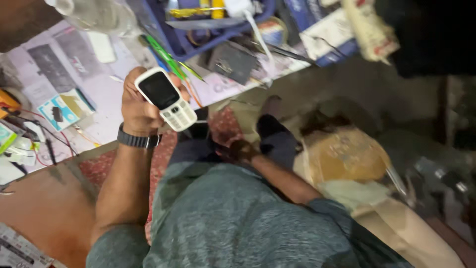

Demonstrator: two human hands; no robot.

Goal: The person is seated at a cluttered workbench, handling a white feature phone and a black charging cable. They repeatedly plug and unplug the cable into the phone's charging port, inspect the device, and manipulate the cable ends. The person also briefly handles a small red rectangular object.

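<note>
Currently left hand [138, 106] grips a white keypad phone [166, 99], held up over the cluttered surface [104, 94] edge, screen dark and facing up. Right hand [242, 150] is down low by the lap, blurred; looks curled, but can't tell if it holds anything. Blue tray [198, 42] sits beyond the phone.

Warm, uneven light falls brightest on the surface [99, 89] beyond the left hand [141, 106], while everything right of the right hand [243, 149] sinks into dim, motion-blurred shadow.
</note>
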